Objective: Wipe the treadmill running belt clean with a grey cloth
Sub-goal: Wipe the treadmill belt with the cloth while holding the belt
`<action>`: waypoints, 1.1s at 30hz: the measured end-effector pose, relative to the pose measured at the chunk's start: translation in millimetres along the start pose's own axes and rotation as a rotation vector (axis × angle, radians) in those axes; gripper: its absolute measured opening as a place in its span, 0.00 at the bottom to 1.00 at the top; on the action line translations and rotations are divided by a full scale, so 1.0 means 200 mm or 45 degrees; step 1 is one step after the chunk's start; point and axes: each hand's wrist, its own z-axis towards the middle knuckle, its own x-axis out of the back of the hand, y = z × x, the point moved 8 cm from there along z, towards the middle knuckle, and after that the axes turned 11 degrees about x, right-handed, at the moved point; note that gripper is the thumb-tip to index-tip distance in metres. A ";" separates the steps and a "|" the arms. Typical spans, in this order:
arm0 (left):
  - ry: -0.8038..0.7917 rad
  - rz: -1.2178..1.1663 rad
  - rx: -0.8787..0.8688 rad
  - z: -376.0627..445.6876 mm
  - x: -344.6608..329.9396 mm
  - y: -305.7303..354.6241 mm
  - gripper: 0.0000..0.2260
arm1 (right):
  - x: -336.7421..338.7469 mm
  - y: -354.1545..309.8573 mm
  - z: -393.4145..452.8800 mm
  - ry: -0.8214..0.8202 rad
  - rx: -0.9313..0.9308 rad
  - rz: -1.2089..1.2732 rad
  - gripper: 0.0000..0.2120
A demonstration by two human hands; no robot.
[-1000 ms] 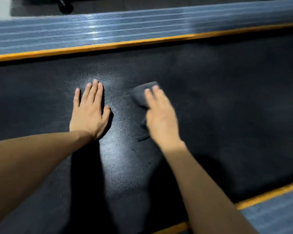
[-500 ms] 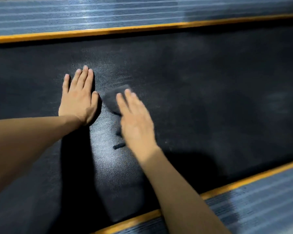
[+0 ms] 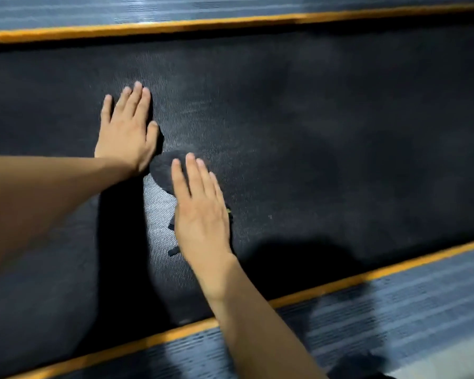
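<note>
Grey cloth (image 3: 163, 172) is pressed flat on the running belt (image 3: 340, 132) under the straight fingers of the right hand (image 3: 201, 214), its exposed part lying far-left of the grip. Left hand (image 3: 126, 132) rests flat, holding nothing, just beside the cloth (blocking leftward strokes). Orange-edged side rails (image 3: 230, 21) bound the belt.

belt (image 3: 326, 138): black, fine woven dot texture
cloth (image 3: 163, 169): dark grey
edge stripes (image 3: 175, 24): orange
side rails (image 3: 394, 310): blue-grey, ribbed lines
</note>
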 end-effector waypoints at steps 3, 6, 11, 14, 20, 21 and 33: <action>-0.013 -0.015 0.008 0.00 0.00 0.00 0.30 | 0.07 0.19 -0.04 -0.030 -0.051 -0.127 0.38; -0.011 -0.036 0.014 0.00 0.00 0.00 0.31 | 0.25 0.64 -0.21 0.017 -0.369 -0.300 0.34; -0.001 -0.037 0.010 0.01 -0.01 0.00 0.31 | 0.44 1.01 -0.40 0.086 -0.441 -0.223 0.28; 0.061 -0.008 0.006 0.00 0.00 -0.01 0.30 | 0.41 1.02 -0.37 0.121 -0.404 -0.261 0.28; 0.092 -0.015 0.121 -0.37 0.05 0.07 0.29 | 0.42 1.03 -0.35 0.042 -0.358 -0.163 0.28; 0.057 -0.027 0.079 -0.52 0.03 0.08 0.29 | 0.45 1.02 -0.35 -0.007 -0.370 -0.126 0.27; -0.053 0.027 -0.152 -1.08 0.00 -0.07 0.27 | 0.38 0.53 -0.42 -0.042 -0.411 -0.263 0.26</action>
